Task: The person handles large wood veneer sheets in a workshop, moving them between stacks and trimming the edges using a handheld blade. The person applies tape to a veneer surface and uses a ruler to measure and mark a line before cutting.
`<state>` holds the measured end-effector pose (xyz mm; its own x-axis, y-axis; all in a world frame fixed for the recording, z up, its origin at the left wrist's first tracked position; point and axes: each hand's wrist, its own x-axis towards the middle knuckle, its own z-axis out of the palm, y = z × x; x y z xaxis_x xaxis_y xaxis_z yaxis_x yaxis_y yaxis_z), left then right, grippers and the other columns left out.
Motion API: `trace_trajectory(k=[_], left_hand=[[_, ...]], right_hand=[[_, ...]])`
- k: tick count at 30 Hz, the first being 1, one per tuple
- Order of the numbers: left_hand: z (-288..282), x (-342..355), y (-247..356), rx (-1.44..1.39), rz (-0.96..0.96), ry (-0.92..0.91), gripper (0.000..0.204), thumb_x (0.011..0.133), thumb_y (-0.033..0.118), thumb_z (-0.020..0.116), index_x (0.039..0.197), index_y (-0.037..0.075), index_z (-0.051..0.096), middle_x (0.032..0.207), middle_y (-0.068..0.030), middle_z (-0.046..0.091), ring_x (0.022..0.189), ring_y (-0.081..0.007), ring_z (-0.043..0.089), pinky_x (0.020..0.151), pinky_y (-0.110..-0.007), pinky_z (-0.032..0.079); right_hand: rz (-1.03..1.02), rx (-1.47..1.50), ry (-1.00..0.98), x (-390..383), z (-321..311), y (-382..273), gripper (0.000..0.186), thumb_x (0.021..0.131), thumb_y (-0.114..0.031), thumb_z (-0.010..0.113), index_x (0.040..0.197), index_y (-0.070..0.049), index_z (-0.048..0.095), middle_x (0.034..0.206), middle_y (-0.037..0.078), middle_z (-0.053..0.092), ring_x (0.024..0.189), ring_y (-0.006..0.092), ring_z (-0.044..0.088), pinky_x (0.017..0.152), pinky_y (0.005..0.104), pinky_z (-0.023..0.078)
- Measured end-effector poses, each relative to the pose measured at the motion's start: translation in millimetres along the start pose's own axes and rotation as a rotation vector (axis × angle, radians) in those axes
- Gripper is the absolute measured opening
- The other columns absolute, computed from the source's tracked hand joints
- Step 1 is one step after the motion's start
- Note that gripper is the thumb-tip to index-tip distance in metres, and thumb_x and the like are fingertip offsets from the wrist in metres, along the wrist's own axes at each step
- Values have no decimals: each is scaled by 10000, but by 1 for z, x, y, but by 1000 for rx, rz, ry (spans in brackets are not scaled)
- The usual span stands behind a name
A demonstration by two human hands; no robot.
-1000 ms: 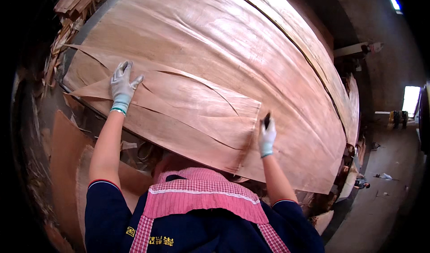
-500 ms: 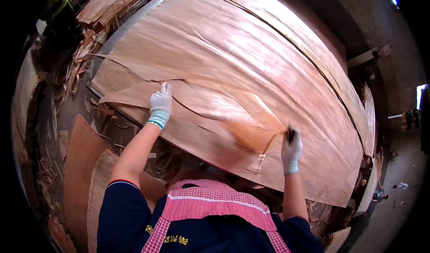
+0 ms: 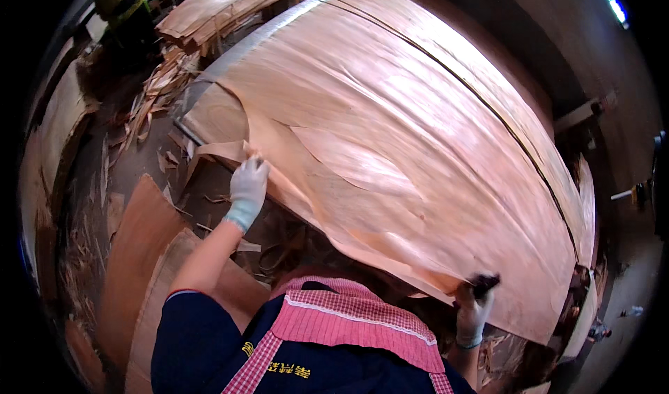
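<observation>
A wide sheet of pale reddish wood veneer (image 3: 432,136) spreads over the work surface in front of me, wrinkled along its grain. My left hand (image 3: 249,185), in a white knit glove, is closed on the edge of a loose, irregular veneer piece (image 3: 293,193) at the near left. That piece drapes along the near edge toward my right hand (image 3: 474,315), also gloved. The right fingers are wrapped round a small dark object (image 3: 486,282), its kind unclear; the veneer's right end reaches this hand, though its grip there is partly hidden. A pointed veneer patch (image 3: 355,160) lies mid-sheet.
A dark line or cord (image 3: 481,97) runs across the sheet's far side. More veneer sheets (image 3: 139,254) stand at my left, and scraps (image 3: 167,160) litter the floor. Stacked veneer (image 3: 216,7) lies at the far left, with a person (image 3: 122,3) beyond.
Both hands have drawn the loose veneer piece toward me, from over the sheet to its near edge. My right hand has moved nearer and slightly right; the view has shifted a little.
</observation>
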<state>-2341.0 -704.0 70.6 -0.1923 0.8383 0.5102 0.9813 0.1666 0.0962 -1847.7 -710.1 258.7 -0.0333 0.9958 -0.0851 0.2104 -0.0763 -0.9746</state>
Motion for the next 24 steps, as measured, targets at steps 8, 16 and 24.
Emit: trace_trajectory(k=[8, 16, 24], left_hand=[[-138, -171, -45, -404, -190, -1008, 328, 875, 236, 580, 1163, 82, 609, 1104, -182, 604, 999, -358, 591, 855, -408, 488], [-407, 3, 69, -1095, 19, -128, 389, 832, 57, 654, 1204, -30, 580, 1019, -174, 640, 968, -283, 643, 855, -378, 524], [-410, -3, -56, -1206, 134, 91, 332, 859, 78, 604, 1173, -23, 575, 1006, -170, 638, 949, -289, 637, 865, -400, 515]], right_hand=[[-336, -792, -732, 27, 106, 101, 182, 840, -177, 596, 977, -67, 549, 789, 196, 637, 750, 377, 641, 641, 465, 481], [-519, -835, -1145, -5, 238, 100, 318, 829, -231, 617, 1088, -62, 545, 930, 223, 620, 843, 413, 612, 698, 491, 482], [-591, -642, -1126, 5, 421, 73, 351, 841, -198, 630, 1155, -61, 555, 1036, 212, 612, 950, 407, 593, 796, 456, 478]])
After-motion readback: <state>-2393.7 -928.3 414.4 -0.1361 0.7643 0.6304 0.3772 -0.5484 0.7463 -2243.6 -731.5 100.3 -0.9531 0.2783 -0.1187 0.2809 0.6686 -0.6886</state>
